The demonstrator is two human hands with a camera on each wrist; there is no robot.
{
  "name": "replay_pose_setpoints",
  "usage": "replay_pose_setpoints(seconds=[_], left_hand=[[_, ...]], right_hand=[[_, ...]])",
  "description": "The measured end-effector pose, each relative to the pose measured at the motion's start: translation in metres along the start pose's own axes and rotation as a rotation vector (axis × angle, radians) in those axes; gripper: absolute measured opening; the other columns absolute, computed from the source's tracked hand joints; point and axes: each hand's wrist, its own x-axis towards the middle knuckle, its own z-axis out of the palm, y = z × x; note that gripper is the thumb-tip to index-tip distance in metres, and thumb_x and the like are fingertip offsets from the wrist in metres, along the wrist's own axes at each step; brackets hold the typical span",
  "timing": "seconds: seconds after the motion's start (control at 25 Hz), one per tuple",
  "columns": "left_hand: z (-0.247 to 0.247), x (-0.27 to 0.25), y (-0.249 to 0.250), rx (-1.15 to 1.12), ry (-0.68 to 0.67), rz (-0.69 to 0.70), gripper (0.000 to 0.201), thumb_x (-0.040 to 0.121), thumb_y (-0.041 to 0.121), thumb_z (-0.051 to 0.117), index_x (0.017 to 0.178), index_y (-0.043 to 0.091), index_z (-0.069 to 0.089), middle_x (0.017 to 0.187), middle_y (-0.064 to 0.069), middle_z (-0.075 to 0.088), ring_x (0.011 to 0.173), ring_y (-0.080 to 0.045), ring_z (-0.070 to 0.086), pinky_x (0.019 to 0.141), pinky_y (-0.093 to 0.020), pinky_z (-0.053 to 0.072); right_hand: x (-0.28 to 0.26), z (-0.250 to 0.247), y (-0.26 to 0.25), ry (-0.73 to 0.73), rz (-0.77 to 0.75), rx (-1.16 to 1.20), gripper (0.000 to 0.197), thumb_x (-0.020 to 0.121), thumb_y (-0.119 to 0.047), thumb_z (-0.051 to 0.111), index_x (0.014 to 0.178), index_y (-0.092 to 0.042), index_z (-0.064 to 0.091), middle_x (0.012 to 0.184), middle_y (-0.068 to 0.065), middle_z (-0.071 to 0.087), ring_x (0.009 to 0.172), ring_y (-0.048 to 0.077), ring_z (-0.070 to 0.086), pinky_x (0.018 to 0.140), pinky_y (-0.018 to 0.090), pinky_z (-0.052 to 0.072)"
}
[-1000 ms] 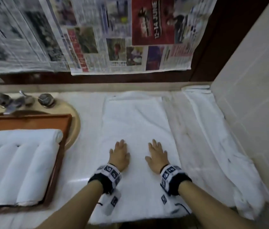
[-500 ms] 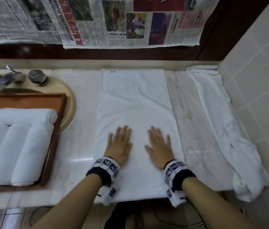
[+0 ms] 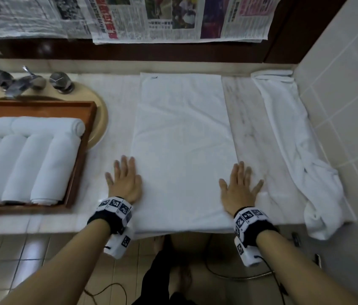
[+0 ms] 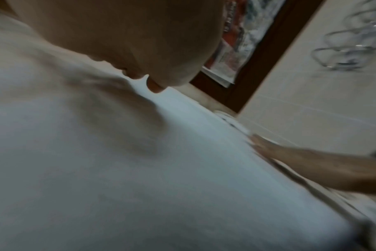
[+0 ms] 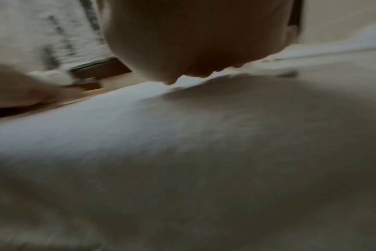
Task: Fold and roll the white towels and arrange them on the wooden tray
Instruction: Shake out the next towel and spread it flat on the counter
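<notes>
A white towel point(image 3: 182, 139) lies folded flat lengthwise on the marble counter, its near edge at the counter's front. My left hand point(image 3: 125, 179) presses flat with straight fingers on the towel's near left edge. At the near right edge my right hand point(image 3: 238, 186) lies flat the same way. The wooden tray point(image 3: 81, 155) at the left holds several rolled white towels point(image 3: 48, 166), one laid crosswise behind the others. Both wrist views are blurred and show only a palm over the white towel point(image 4: 161, 169) point(image 5: 182, 152).
A second loose white towel point(image 3: 294, 139) lies crumpled along the tiled right wall and hangs over the counter's front. A metal faucet point(image 3: 26, 81) and beige basin rim point(image 3: 101, 119) sit behind the tray. Newspaper sheets point(image 3: 151, 18) hang over the back wall. Tiled floor and cables lie below.
Both hands slid apart from the towel's middle to its left and right near edges, staying flat. The head view tilted down.
</notes>
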Motion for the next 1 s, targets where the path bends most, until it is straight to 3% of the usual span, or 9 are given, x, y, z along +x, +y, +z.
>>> replay_pose_setpoints(seconds=[0.08, 0.2, 0.28, 0.4, 0.44, 0.56, 0.64, 0.76, 1.0], left_hand=[[0.006, -0.019, 0.027, -0.054, 0.015, 0.121, 0.065, 0.097, 0.039, 0.010, 0.155, 0.012, -0.003, 0.161, -0.006, -0.015, 0.149, -0.025, -0.013, 0.116, -0.050, -0.009], [0.041, -0.057, 0.076, -0.019, -0.048, 0.439, 0.060, 0.100, 0.038, 0.006, 0.155, 0.018, -0.004, 0.160, 0.002, -0.016, 0.149, -0.018, -0.014, 0.118, -0.041, -0.012], [0.043, -0.056, 0.047, 0.036, 0.035, 0.397, 0.063, 0.096, 0.043, 0.001, 0.155, 0.022, -0.002, 0.158, 0.007, -0.016, 0.149, -0.016, -0.009, 0.118, -0.041, -0.012], [0.031, -0.050, -0.007, 0.030, 0.108, 0.049, 0.062, 0.099, 0.043, 0.007, 0.155, 0.018, -0.004, 0.161, 0.000, -0.015, 0.148, -0.018, -0.013, 0.118, -0.048, -0.013], [0.030, -0.052, -0.003, 0.005, 0.109, -0.004, 0.063, 0.100, 0.042, 0.009, 0.155, 0.014, -0.004, 0.161, -0.005, -0.013, 0.148, -0.020, -0.014, 0.117, -0.048, -0.015], [0.043, -0.063, 0.064, -0.078, 0.096, 0.264, 0.062, 0.100, 0.038, 0.009, 0.154, 0.011, -0.003, 0.162, -0.005, -0.012, 0.149, -0.019, -0.013, 0.116, -0.039, -0.017], [0.059, -0.068, 0.088, -0.002, 0.053, 0.376, 0.057, 0.103, 0.037, 0.010, 0.155, 0.016, -0.004, 0.162, 0.000, -0.012, 0.148, -0.015, -0.014, 0.118, -0.038, -0.014], [0.061, -0.063, 0.069, 0.075, 0.132, 0.342, 0.060, 0.100, 0.043, 0.007, 0.155, 0.020, -0.001, 0.161, 0.005, -0.008, 0.148, -0.013, -0.011, 0.120, -0.039, -0.011], [0.053, -0.057, 0.033, 0.053, 0.156, 0.285, 0.063, 0.099, 0.046, 0.009, 0.155, 0.022, -0.003, 0.161, 0.007, -0.010, 0.148, -0.010, -0.013, 0.120, -0.039, -0.010]], right_hand=[[-0.021, 0.006, -0.025, 0.061, -0.211, -0.005, 0.067, 0.098, -0.047, 0.009, 0.152, -0.015, -0.014, 0.159, 0.000, -0.022, 0.147, 0.019, -0.020, 0.108, 0.058, -0.025], [-0.045, 0.025, -0.058, -0.020, -0.532, -0.034, 0.063, 0.098, -0.045, 0.004, 0.153, -0.020, -0.013, 0.160, -0.005, -0.019, 0.146, 0.013, -0.021, 0.115, 0.056, -0.013], [-0.037, 0.026, -0.027, 0.026, -0.408, -0.025, 0.064, 0.096, -0.046, 0.001, 0.154, -0.021, -0.010, 0.161, -0.005, -0.018, 0.147, 0.013, -0.016, 0.116, 0.056, -0.008], [-0.032, 0.021, 0.019, 0.041, -0.088, -0.025, 0.063, 0.101, -0.044, 0.010, 0.152, -0.017, -0.014, 0.159, -0.002, -0.022, 0.147, 0.018, -0.019, 0.113, 0.061, -0.012], [-0.035, 0.021, 0.014, 0.054, -0.104, -0.006, 0.063, 0.101, -0.044, 0.011, 0.152, -0.016, -0.015, 0.159, -0.002, -0.023, 0.147, 0.019, -0.021, 0.112, 0.061, -0.013], [-0.049, 0.026, -0.041, 0.067, -0.453, 0.028, 0.063, 0.095, -0.041, 0.001, 0.154, -0.019, -0.007, 0.161, -0.004, -0.016, 0.148, 0.017, -0.016, 0.115, 0.060, -0.006], [-0.053, 0.035, -0.055, 0.055, -0.566, -0.027, 0.065, 0.093, -0.041, -0.004, 0.155, -0.020, -0.001, 0.163, -0.005, -0.008, 0.148, 0.014, -0.013, 0.117, 0.056, -0.002], [-0.046, 0.039, -0.038, 0.120, -0.558, -0.025, 0.063, 0.097, -0.042, 0.009, 0.155, -0.019, 0.009, 0.163, -0.003, 0.002, 0.150, 0.014, -0.003, 0.120, 0.050, 0.001], [-0.044, 0.038, -0.018, 0.151, -0.467, 0.010, 0.063, 0.098, -0.045, 0.013, 0.155, -0.020, 0.008, 0.163, -0.004, -0.004, 0.149, 0.016, -0.006, 0.120, 0.048, 0.001]])
